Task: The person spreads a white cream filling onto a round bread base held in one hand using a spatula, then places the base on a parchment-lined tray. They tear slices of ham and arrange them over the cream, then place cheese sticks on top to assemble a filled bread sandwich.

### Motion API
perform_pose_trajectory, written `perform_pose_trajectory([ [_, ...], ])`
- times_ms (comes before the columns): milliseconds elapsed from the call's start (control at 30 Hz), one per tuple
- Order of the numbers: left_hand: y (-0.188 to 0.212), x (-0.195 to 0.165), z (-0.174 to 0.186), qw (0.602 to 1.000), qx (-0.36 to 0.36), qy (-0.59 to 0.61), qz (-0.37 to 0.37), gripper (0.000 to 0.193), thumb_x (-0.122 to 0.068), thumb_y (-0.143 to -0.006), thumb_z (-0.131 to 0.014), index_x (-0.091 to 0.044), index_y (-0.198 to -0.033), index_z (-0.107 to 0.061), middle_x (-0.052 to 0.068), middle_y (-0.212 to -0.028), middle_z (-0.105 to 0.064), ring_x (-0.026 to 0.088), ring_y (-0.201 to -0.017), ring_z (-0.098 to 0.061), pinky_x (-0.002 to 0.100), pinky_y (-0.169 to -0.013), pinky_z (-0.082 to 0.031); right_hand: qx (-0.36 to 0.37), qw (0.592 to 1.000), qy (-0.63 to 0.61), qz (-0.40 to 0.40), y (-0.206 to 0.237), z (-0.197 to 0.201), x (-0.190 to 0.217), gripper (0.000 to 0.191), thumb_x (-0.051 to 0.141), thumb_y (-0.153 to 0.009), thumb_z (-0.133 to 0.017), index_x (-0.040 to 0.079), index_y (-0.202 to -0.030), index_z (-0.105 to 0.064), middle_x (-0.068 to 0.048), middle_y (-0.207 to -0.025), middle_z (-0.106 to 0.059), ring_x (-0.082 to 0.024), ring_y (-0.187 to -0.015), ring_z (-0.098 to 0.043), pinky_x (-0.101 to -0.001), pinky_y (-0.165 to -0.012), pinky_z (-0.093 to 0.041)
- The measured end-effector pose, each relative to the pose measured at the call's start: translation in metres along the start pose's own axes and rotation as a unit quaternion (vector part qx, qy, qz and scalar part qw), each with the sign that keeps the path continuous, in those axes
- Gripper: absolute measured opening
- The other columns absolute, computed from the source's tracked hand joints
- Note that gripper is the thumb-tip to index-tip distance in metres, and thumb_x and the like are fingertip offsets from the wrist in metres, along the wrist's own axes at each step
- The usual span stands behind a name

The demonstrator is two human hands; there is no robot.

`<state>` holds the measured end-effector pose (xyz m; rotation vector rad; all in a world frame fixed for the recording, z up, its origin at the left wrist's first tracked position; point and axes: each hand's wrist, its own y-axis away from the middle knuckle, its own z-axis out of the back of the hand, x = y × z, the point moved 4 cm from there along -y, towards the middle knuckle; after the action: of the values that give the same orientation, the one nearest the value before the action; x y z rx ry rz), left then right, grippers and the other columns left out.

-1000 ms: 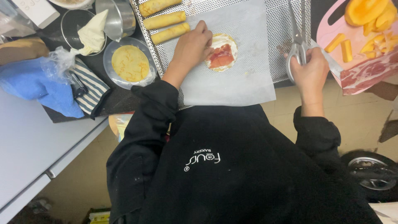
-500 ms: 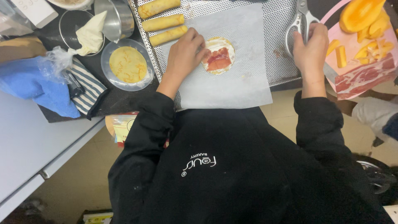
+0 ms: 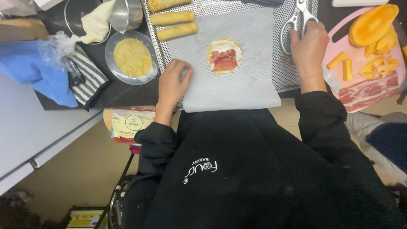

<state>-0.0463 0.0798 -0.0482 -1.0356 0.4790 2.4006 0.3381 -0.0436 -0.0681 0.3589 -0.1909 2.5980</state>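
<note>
My left hand (image 3: 173,83) lies open, fingers on the edge of the paper (image 3: 237,80) — the topped crepe (image 3: 224,56) sits on that sheet between my hands, nearer my right. My right hand (image 3: 308,42) is curled around the scissors (image 3: 296,19) on the perforated tray (image 3: 277,63) — cut fruit (image 3: 373,29) just beyond it.

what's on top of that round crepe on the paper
The round crepe on the parchment sheet carries a white spread with a red meat slice on it. Anything beneath the meat is hidden.
</note>
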Motion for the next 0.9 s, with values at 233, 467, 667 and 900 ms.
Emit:
perform_pose_trajectory([
  [233, 0.021, -0.004, 0.007, 0.999, -0.049, -0.010, 0.016, 0.014, -0.017, -0.093, -0.072, -0.007, -0.103, -0.069, 0.007, -0.099, -0.065, 0.027, -0.076, -0.064, 0.038, -0.070, -0.052, -0.010, 0.998, 0.042, 0.049, -0.036, 0.020, 0.000, 0.025, 0.023, -0.089, -0.085, 0.002, -0.092, -0.071, -0.017, -0.090, -0.068, -0.039, -0.083, -0.066, -0.0472, -0.073, -0.051],
  [467, 0.026, -0.016, 0.018, 0.997, -0.070, -0.015, 0.039, 0.017, -0.018, -0.092, -0.073, -0.008, -0.105, -0.070, 0.007, -0.102, -0.068, 0.027, -0.080, -0.067, 0.039, -0.072, -0.053, -0.103, 0.966, 0.028, 0.234, -0.097, 0.022, 0.055, 0.038, -0.002, -0.081, -0.074, 0.002, -0.118, -0.069, -0.015, -0.122, -0.062, -0.038, -0.114, -0.057, -0.0441, -0.087, -0.052],
  [667, -0.004, -0.057, 0.038, 0.996, -0.064, -0.043, -0.049, 0.016, -0.019, -0.093, -0.072, -0.010, -0.105, -0.070, 0.007, -0.104, -0.067, 0.031, -0.095, -0.066, 0.041, -0.079, -0.053, -0.024, 0.965, 0.001, 0.262, -0.125, 0.007, 0.058, 0.024, -0.001, -0.086, -0.074, 0.003, -0.110, -0.070, -0.014, -0.112, -0.059, -0.037, -0.113, -0.056, -0.0469, -0.088, -0.051],
  [900, -0.124, -0.120, -0.005, 0.959, -0.063, -0.110, -0.252, 0.021, -0.022, -0.089, -0.073, -0.008, -0.104, -0.067, 0.008, -0.100, -0.064, 0.031, -0.096, -0.065, 0.044, -0.077, -0.052, -0.077, 0.957, -0.016, 0.278, -0.134, 0.018, 0.053, 0.017, -0.002, -0.085, -0.072, 0.007, -0.100, -0.075, -0.011, -0.101, -0.064, -0.031, -0.104, -0.060, -0.0417, -0.089, -0.051],
])
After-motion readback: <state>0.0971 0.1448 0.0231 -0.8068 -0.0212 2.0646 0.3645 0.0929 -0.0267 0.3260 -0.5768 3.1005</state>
